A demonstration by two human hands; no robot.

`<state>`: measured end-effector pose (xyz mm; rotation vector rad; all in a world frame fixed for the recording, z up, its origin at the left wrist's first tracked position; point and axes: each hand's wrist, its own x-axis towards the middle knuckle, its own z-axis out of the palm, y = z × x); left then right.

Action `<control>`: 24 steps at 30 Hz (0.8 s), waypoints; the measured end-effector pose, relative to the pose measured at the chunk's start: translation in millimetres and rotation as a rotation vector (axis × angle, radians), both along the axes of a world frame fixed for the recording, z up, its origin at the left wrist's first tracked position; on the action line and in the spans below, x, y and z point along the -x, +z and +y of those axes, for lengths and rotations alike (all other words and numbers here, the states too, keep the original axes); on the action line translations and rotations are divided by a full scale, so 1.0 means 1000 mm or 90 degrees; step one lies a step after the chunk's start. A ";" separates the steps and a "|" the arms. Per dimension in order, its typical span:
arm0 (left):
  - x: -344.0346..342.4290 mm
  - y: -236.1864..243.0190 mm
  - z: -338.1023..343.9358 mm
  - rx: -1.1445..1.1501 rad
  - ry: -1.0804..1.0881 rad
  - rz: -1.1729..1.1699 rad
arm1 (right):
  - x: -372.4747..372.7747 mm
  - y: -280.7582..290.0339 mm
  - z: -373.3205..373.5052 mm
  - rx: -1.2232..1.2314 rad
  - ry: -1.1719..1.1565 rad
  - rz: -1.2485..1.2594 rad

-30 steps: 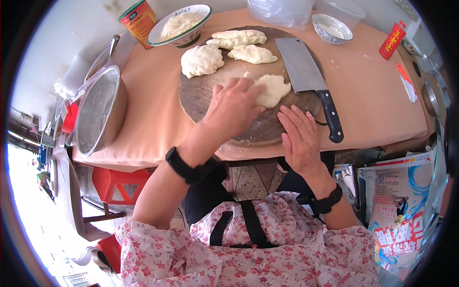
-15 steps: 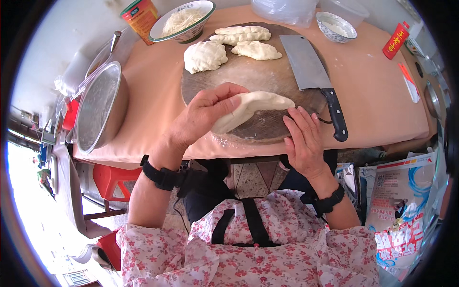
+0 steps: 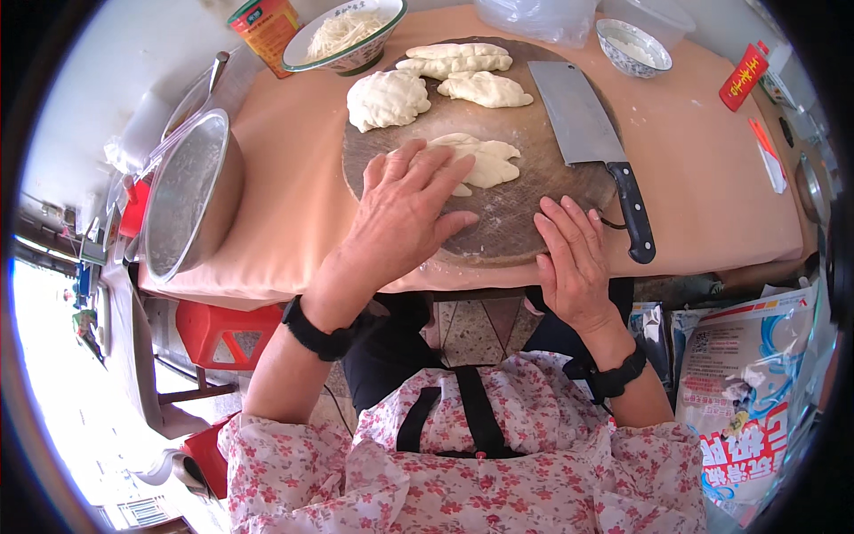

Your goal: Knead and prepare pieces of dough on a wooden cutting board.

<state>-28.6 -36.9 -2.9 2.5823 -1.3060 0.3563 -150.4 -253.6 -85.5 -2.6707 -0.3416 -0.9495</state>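
Observation:
On a round wooden board, my left hand lies with its fingers spread over a flattened piece of dough, covering the left part of it. My right hand rests at the board's near right edge, fingers stretched out and holding nothing. Farther back on the board sit a round lump of dough, a smaller oval dough piece and a long rolled one. A cleaver with a black handle lies on the board's right side, its handle reaching over the edge onto the table.
A metal basin is at the left of the peach-coloured table. Behind the board are a bowl of pale shreds, an orange can and a small bowl of white powder. To the right lies a red packet.
The dough that my left hand held up now lies on the board beneath that hand, whose fingers have spread. My right hand has barely moved.

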 end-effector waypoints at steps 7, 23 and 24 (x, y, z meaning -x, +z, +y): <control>-0.016 0.000 -0.007 -0.032 0.027 0.022 | 0.001 0.000 0.000 -0.006 0.002 0.005; -0.020 -0.012 -0.052 0.005 -0.006 0.024 | -0.001 -0.002 0.001 0.002 -0.003 -0.018; -0.011 -0.012 -0.049 0.004 -0.007 0.026 | -0.001 -0.003 0.001 -0.002 -0.002 -0.018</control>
